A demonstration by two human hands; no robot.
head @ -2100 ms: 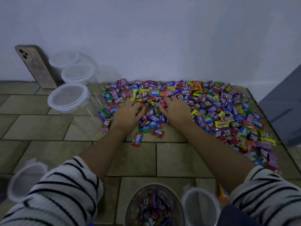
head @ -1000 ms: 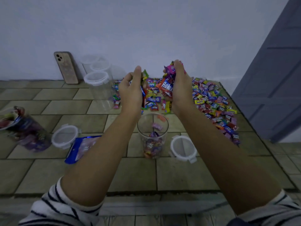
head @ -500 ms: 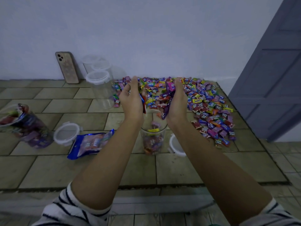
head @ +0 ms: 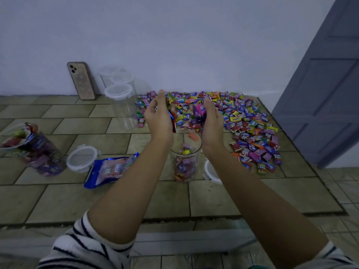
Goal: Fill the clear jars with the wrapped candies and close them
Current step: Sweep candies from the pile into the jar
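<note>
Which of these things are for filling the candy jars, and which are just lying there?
For the job: left hand, right hand, wrapped candies, open jar, loose lid, empty jars.
Just lying about: phone leaning on the wall, door.

A single wide-angle view from a camera worn on the person's head. It looks forward and down along both bare forearms, with the left hand (head: 158, 117) and right hand (head: 210, 121) close and near centre. The tiled floor (head: 58, 200) fills the lower half. Candies (head: 248, 121) lie along its far edge by the wall (head: 174, 45), and a door (head: 326, 94) stands at the right.
</note>
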